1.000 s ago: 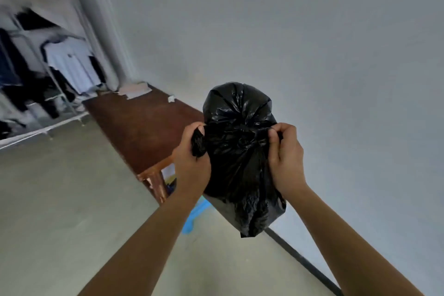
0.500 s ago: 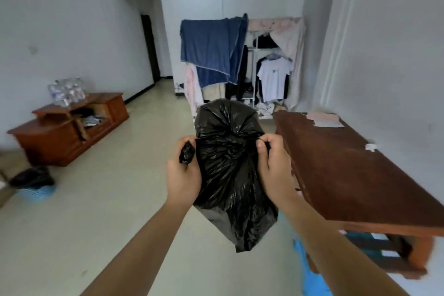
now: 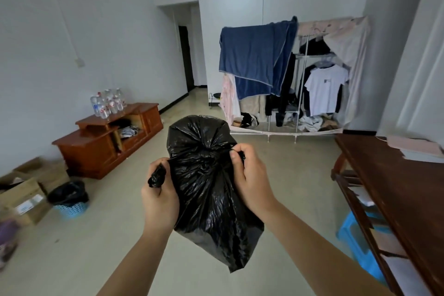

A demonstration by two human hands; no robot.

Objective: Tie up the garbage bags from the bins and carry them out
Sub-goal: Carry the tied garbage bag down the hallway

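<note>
From my feed, the black garbage bag [image 3: 206, 187] hangs in mid-air in the middle of the view, its neck gathered into a bunched knot near the top; the left hand [image 3: 159, 194] is clenched round a twisted tail of plastic at the bag's left side; the right hand [image 3: 249, 180] pinches the plastic at the bag's right side, thumb and fingers curled in, though I cannot see how much it holds. Left of the bag and lower, a blue bin [image 3: 70, 210] with its own black liner [image 3: 68, 192] stands on the floor; behind and left of the bag is a wooden cabinet [image 3: 105, 149]; beyond the bag, a clothes rack [image 3: 300, 79]; right of the bag, a dark wooden table [image 3: 396, 187].
</note>
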